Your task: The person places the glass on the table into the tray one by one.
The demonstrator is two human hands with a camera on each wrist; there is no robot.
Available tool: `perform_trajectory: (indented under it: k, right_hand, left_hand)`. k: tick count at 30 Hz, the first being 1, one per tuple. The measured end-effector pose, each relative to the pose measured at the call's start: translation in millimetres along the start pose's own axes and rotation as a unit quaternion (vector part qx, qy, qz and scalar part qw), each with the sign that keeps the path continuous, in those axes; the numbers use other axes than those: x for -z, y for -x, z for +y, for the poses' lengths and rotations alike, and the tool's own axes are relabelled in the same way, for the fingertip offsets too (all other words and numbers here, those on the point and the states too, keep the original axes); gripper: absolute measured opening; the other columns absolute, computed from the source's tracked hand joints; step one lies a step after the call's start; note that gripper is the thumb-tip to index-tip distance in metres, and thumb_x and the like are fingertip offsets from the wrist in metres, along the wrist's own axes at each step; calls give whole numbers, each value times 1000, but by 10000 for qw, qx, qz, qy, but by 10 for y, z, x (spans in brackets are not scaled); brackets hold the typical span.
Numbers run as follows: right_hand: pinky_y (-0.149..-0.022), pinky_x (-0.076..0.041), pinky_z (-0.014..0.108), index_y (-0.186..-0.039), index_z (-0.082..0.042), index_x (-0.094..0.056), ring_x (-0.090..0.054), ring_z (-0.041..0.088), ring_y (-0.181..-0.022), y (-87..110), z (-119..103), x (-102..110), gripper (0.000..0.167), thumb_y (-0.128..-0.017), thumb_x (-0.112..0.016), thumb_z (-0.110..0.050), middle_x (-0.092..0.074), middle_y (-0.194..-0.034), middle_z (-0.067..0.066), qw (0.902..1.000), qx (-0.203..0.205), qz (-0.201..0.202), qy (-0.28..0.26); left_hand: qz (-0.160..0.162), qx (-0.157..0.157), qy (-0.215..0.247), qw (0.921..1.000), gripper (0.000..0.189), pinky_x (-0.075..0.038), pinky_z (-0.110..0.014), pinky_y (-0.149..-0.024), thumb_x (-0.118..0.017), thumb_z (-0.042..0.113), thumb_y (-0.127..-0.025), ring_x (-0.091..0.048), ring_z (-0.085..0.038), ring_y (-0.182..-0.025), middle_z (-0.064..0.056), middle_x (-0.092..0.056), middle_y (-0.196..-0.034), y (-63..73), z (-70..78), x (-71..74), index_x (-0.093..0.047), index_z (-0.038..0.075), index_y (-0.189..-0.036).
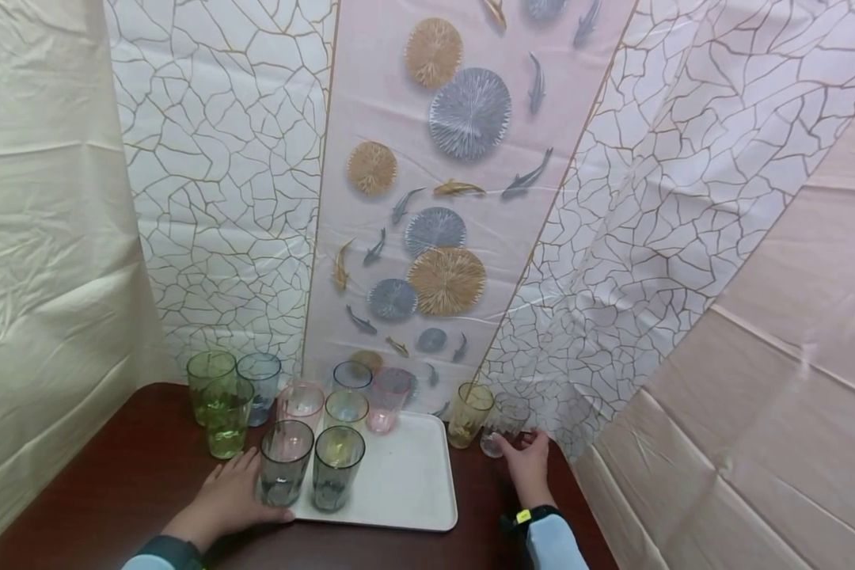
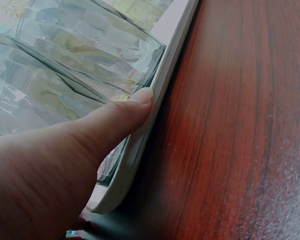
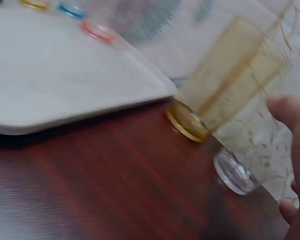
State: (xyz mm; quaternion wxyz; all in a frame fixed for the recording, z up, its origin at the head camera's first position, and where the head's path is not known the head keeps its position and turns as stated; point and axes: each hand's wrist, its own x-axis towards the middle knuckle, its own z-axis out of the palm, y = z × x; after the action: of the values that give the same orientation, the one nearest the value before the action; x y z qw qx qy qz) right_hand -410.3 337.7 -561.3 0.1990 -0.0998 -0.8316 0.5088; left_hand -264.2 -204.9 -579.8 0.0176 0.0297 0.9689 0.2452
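My left hand (image 1: pixel 231 495) rests at the front left corner of a white tray (image 1: pixel 413 483), fingers along its left side. The thumb (image 2: pixel 115 120) lies straight on the tray's rim in the left wrist view. Close beside this hand stand two grey glasses (image 1: pixel 286 467) on the tray. My right hand (image 1: pixel 530 463) is at a clear glass (image 1: pixel 495 443) right of the tray, thumb and fingers spread apart around its near side. A yellow glass (image 3: pixel 222 82) stands just left of the clear one in the head view.
Pink glasses (image 1: pixel 383 412), a blue-rimmed glass (image 1: pixel 352 375) and a yellow-rimmed glass (image 1: pixel 346 408) stand behind the grey ones. Left of the tray are two green glasses (image 1: pixel 226 423) and a blue glass (image 1: pixel 262 396). A patterned cloth (image 1: pixel 399 158) hangs behind the dark wooden table (image 1: pixel 100 483).
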Motion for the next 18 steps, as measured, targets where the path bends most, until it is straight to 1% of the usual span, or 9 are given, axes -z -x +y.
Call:
perform_trajectory:
  k: [2, 4, 7, 10, 12, 18]
  right_hand:
    - [-120, -43, 66, -169, 5, -17, -42, 56, -147, -122, 14, -10, 110, -95, -90, -32, -37, -158, 40, 9994, -67, -318, -155]
    - [-125, -38, 66, -174, 0, -8, -34, 54, -155, -213, 29, -17, 118, -96, -89, -35, -31, -167, 39, 9976, -162, -620, -270]
    - [-128, -33, 65, -176, -6, -3, -27, 52, -161, -299, 42, -20, 120, -97, -88, -36, -24, -173, 36, 9950, -276, -874, -393]
    - [-128, -32, 66, -176, -7, -4, -25, 53, -161, -320, 40, -17, 119, -97, -88, -38, -22, -174, 37, 9942, -315, -970, -333]
    - [-127, -33, 68, -176, -5, -7, -26, 55, -160, -321, 28, -13, 117, -98, -88, -37, -23, -173, 38, 9940, -263, -1018, -294]
    - [-124, -40, 65, -174, -6, -20, -40, 51, -154, -319, -7, -24, 102, -100, -86, -30, -39, -166, 34, 9936, -92, -1068, -347]
  left_hand:
    - [-9, 9, -16, 10000, 143, -21, -83, -122, -85, 88, -68, -28, -68, -153, -44, -34, -166, -9, -11, -1, -45, -16, -158]
    - [-32, 21, -23, 10000, 143, -21, -83, -122, -85, 88, -68, -28, -68, -153, -44, -34, -166, -18, -18, -2, -44, -16, -158]
    - [-89, 52, 16, 9999, 143, -21, -84, -122, -86, 87, -69, -27, -68, -153, -45, -33, -165, -25, -27, -7, -43, -16, -159]
    - [-137, 82, 50, 9999, 144, -22, -84, -122, -86, 87, -69, -27, -68, -153, -45, -33, -165, -23, -20, -10, -42, -16, -159]
    - [-142, 90, 48, 9998, 145, -22, -84, -122, -86, 87, -69, -28, -68, -153, -45, -34, -165, -23, -18, -16, -41, -16, -159]
    - [-143, 126, 41, 9998, 144, -21, -83, -123, -86, 87, -69, -27, -68, -153, -45, -33, -165, -29, -12, -14, -42, -16, -160]
